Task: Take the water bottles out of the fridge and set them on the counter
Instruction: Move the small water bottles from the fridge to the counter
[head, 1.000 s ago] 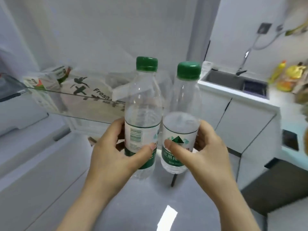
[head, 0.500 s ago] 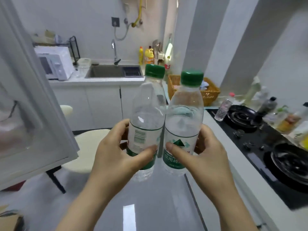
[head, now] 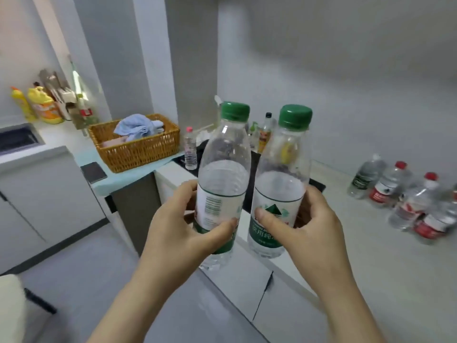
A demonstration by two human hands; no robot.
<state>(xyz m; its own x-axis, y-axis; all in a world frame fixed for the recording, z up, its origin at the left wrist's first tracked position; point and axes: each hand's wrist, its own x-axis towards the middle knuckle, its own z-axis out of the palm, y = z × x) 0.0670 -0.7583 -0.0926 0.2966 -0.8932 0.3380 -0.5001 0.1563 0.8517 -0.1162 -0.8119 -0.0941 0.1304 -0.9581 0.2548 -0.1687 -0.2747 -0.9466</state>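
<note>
I hold two clear water bottles with green caps upright in front of me. My left hand [head: 183,226] grips the left bottle [head: 223,169] around its label. My right hand [head: 309,226] grips the right bottle [head: 284,179] the same way. The two bottles stand side by side, almost touching, in the air above the near edge of the pale counter [head: 366,243]. The fridge is out of view.
Several water bottles with red labels [head: 405,201] stand in a group on the counter at the right. A wicker basket [head: 138,147] with cloths sits at the left, a small bottle [head: 190,149] beside it. Sauce bottles [head: 264,132] and a black hob lie behind my hands.
The view has swung right, away from the fridge and sink, toward the counter with the red-label bottles. Both hands keep the same grip on the two bottles.
</note>
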